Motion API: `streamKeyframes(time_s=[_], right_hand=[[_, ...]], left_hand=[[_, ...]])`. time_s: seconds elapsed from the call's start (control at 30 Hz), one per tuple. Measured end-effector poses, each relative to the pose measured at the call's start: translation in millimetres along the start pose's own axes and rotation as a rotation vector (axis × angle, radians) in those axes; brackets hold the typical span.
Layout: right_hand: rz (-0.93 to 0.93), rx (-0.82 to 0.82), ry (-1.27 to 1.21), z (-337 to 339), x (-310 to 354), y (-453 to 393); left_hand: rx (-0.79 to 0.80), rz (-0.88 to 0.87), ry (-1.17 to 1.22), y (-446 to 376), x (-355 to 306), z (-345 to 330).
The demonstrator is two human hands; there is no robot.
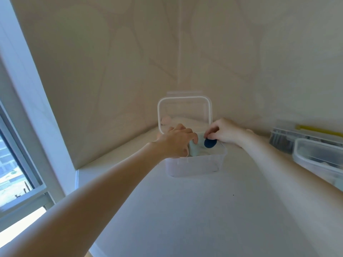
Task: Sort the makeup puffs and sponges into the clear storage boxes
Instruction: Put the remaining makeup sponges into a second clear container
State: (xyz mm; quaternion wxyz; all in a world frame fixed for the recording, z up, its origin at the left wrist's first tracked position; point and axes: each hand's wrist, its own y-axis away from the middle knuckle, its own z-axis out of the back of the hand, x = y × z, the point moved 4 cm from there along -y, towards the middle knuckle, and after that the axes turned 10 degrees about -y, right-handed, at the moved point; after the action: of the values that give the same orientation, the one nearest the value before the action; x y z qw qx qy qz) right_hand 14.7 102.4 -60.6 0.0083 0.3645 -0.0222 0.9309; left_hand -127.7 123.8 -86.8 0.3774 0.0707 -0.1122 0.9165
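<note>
A clear storage box (194, 166) stands on the white table near the wall, its lid (184, 112) tipped up behind it. My left hand (176, 141) reaches into the box from the left and grips a pale green sponge (194, 149). My right hand (225, 133) comes in from the right and pinches a dark blue round puff (210, 143) over the box's opening. A pink puff (166, 120) shows through the raised lid, behind the box at its left.
Two more clear boxes sit at the right edge: a near one (319, 158) with a lid on and a far one (285, 140) holding dark items, with a yellow object (319, 130) behind. A window frame (24, 127) runs along the left. The beige wall is close behind the box.
</note>
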Motion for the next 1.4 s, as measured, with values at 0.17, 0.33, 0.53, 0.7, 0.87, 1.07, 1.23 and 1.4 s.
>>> streamKeyframes(time_s=[0.17, 0.33, 0.53, 0.7, 0.87, 1.07, 1.23, 1.4], right_hand=[[0.040, -0.014, 0.269, -20, 10, -4], [0.016, -0.045, 0.277, -25, 8, -9], [0.026, -0.089, 0.297, -18, 9, -10], [-0.019, -0.128, -0.002, -7, 1, -6], [-0.106, -0.609, -0.016, 42, -30, -4], [-0.298, -0.351, 0.539, 33, -88, -1], [-0.246, -0.410, 0.615, 21, -92, -2], [-0.088, -0.498, 0.078, 34, -49, -4]], left_hand=[[0.001, -0.003, 0.002, -2, 1, -2], [0.007, -0.008, -0.015, -3, 1, -3], [-0.065, -0.166, -0.232, -3, -6, -1], [0.029, -0.214, -0.267, -10, -10, -3], [0.016, -0.207, -0.216, -15, -9, -7], [0.002, -0.163, -0.181, -19, -10, -8], [0.001, -0.072, -0.011, -22, -8, -8], [0.022, -0.083, 0.004, -21, -9, -3]])
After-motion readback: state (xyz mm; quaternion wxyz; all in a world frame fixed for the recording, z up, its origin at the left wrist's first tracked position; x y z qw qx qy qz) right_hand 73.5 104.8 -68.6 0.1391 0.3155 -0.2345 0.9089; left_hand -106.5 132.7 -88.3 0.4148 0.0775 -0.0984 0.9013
